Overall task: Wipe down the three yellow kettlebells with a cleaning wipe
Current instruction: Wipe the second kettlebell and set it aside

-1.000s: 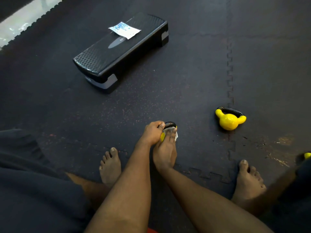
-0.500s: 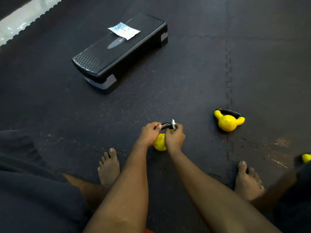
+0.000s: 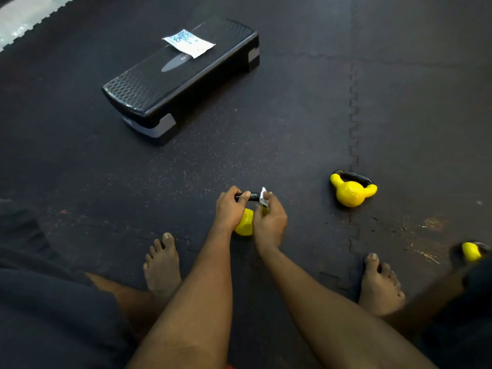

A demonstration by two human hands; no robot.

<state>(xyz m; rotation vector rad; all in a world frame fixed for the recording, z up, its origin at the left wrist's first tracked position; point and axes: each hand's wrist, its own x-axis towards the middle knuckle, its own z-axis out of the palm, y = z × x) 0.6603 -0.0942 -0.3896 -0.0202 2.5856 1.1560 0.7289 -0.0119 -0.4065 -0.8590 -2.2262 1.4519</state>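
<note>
A small yellow kettlebell (image 3: 245,222) with a black handle stands on the dark floor mat between my feet. My left hand (image 3: 231,209) grips the left part of its handle. My right hand (image 3: 270,223) holds a white cleaning wipe (image 3: 263,197) wrapped round the handle's right end. A second yellow kettlebell (image 3: 351,193) lies tipped on the mat to the right. A third yellow kettlebell (image 3: 471,252) shows only in part at the right edge, behind my right knee.
A black aerobic step (image 3: 181,78) sits on the mat at the upper left, with a white and blue wipes packet (image 3: 188,43) lying on top. My bare feet (image 3: 162,265) rest on the interlocking mat either side of my arms.
My right hand has gone from lying over the kettlebell's body with the wipe to curling round the handle's right end. The yellow body is now uncovered. My left hand stays on the handle.
</note>
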